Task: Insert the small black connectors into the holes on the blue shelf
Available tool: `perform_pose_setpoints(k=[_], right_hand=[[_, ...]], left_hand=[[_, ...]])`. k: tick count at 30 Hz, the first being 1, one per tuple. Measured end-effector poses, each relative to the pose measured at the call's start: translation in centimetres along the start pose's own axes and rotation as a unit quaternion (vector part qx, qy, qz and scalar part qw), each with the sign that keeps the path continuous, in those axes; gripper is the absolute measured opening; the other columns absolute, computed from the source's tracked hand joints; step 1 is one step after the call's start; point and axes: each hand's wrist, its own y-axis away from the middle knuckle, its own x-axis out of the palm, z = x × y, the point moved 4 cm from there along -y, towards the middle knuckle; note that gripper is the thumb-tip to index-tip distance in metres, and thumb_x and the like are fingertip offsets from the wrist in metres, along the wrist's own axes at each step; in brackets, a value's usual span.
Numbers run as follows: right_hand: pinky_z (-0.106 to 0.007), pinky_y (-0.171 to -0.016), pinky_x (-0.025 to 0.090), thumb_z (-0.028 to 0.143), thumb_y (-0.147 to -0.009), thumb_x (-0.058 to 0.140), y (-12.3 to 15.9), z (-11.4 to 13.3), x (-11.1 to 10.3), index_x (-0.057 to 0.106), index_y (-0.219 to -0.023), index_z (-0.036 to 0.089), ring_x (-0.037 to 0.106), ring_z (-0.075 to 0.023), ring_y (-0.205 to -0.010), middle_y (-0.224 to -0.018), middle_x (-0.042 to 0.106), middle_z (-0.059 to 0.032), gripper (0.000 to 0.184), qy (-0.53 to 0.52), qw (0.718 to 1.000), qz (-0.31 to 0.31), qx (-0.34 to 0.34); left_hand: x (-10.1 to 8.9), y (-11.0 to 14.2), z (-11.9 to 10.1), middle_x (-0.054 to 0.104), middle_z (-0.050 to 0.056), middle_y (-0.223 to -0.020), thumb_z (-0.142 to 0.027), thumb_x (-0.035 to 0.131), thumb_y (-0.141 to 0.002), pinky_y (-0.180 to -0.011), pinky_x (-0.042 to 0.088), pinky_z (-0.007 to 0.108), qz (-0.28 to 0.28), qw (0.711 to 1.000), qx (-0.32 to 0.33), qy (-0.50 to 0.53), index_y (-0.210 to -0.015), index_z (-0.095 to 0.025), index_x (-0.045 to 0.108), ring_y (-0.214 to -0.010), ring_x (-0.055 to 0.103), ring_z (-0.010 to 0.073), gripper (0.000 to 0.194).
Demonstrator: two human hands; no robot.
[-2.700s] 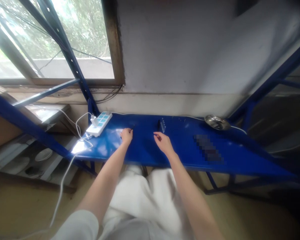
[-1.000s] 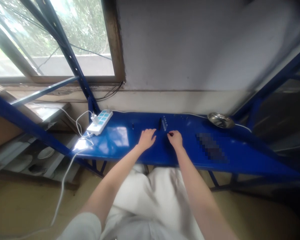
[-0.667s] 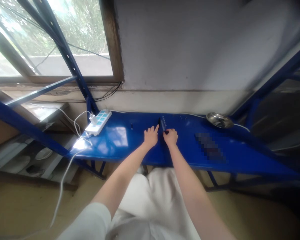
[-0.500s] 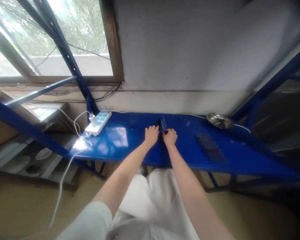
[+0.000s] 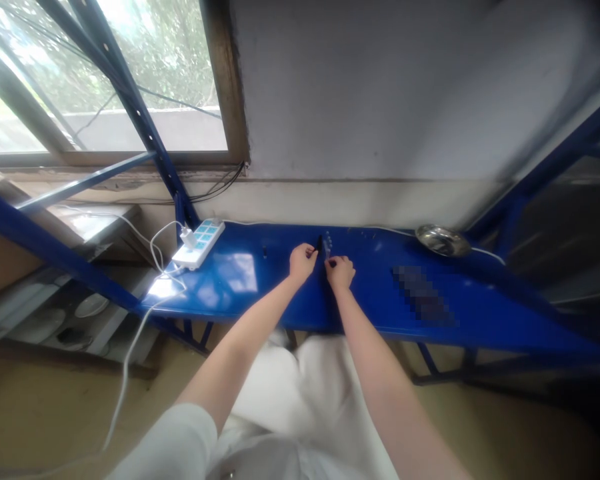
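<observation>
Both hands meet over the middle of the blue table (image 5: 290, 313). My left hand (image 5: 303, 262) is closed, thumb and fingers pinched on a small, slim black piece (image 5: 320, 243) that points away from me. Close beside it, my right hand (image 5: 341, 272) is closed on the near end of a narrow clear plastic strip (image 5: 329, 241) with rounded bumps along it. The strip stretches away from my fingers toward the wall. What exactly the black piece is, I cannot make out at this size.
To the left lies a white power strip (image 5: 200, 245) with a plug and white cable. A small dark piece (image 5: 265, 252) rests nearer the middle. On the right are a shiny metal dish-like object (image 5: 443, 241) and a blurred dark flat object (image 5: 423, 293). Blue frame posts rise at both ends.
My left hand has gone from fingers spread flat beside the black piece to a pinch on it. My right hand stays nearly in place, still holding the clear strip.
</observation>
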Motion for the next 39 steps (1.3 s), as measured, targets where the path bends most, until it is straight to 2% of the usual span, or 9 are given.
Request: perform_pose_setpoints(k=[5, 19, 22, 26, 31, 35, 39], right_hand=[[-0.031, -0.068, 0.03, 0.028, -0.076, 0.051, 0.4, 0.6, -0.4, 0.063, -0.074, 0.017, 0.047, -0.0206, -0.082, -0.09, 0.058, -0.0084, 0.017, -0.004, 0.999, 0.008, -0.037], [-0.029, -0.066, 0.029, 0.022, -0.078, 0.047, 1.5, 2.4, -0.7, 0.057, -0.069, 0.016, 0.047, -0.0187, -0.081, -0.09, 0.057, -0.0078, 0.015, 0.048, 0.977, 0.013, -0.205], [-0.03, -0.067, 0.029, 0.019, -0.079, 0.045, 1.7, 2.7, -0.8, 0.058, -0.07, 0.016, 0.047, -0.0184, -0.08, -0.09, 0.056, -0.0082, 0.015, 0.058, 0.973, 0.015, -0.224], [-0.03, -0.068, 0.029, 0.019, -0.079, 0.044, 2.0, 3.3, -1.0, 0.058, -0.073, 0.016, 0.047, -0.0191, -0.081, -0.091, 0.056, -0.009, 0.016, 0.06, 0.967, 0.026, -0.245], [-0.03, -0.067, 0.028, 0.019, -0.078, 0.046, 2.1, 3.7, -1.0, 0.059, -0.075, 0.016, 0.047, -0.0193, -0.081, -0.091, 0.056, -0.0092, 0.014, 0.058, 0.961, 0.038, -0.267], [-0.029, -0.067, 0.029, 0.021, -0.079, 0.046, 2.1, 3.7, -1.0, 0.06, -0.076, 0.016, 0.048, -0.0192, -0.081, -0.09, 0.056, -0.0091, 0.015, 0.055, 0.961, 0.043, -0.266], [-0.03, -0.068, 0.031, 0.027, -0.084, 0.043, 2.2, 3.8, -1.2, 0.062, -0.088, 0.016, 0.051, -0.0197, -0.084, -0.094, 0.058, -0.01, 0.023, 0.037, 0.964, 0.038, -0.262]], left_hand=[[-1.1, 0.4, -0.8, 0.062, 0.003, -0.074, -0.02, 0.055, -0.075, -0.069, 0.046, 0.025, -0.031, 0.999, 0.018, 0.04, -0.077, -0.015, 0.057, -0.067, 0.055, 0.0108, 0.005], [-3.5, 0.9, 0.3, 0.062, 0.003, -0.074, -0.02, 0.057, -0.074, -0.068, 0.047, 0.025, -0.029, 0.999, 0.01, 0.028, -0.077, -0.015, 0.059, -0.066, 0.055, 0.0108, 0.006], [-3.9, 0.8, 0.4, 0.063, 0.004, -0.076, -0.021, 0.057, -0.074, -0.068, 0.046, 0.025, -0.005, 0.999, 0.032, 0.014, -0.08, -0.015, 0.06, -0.067, 0.056, 0.0113, 0.009], [-4.4, 0.7, -0.1, 0.064, 0.005, -0.079, -0.027, 0.054, -0.078, -0.072, 0.045, 0.028, 0.039, 0.993, 0.096, -0.049, -0.081, -0.016, 0.063, -0.073, 0.057, 0.014, 0.014], [-3.6, 1.3, -0.5, 0.066, 0.005, -0.085, -0.027, 0.055, -0.077, -0.076, 0.044, 0.03, 0.127, 0.974, 0.141, -0.125, -0.083, -0.018, 0.065, -0.079, 0.057, 0.017, 0.015], [-3.3, 1.3, -1.2, 0.065, 0.006, -0.088, -0.025, 0.053, -0.078, -0.078, 0.041, 0.033, 0.137, 0.965, 0.157, -0.161, -0.084, -0.018, 0.065, -0.082, 0.056, 0.0197, 0.015], [-4.4, -0.9, -2.2, 0.064, 0.008, -0.089, -0.022, 0.051, -0.079, -0.087, 0.034, 0.038, 0.151, 0.941, 0.192, -0.233, -0.081, -0.018, 0.066, -0.09, 0.052, 0.0231, 0.015]])
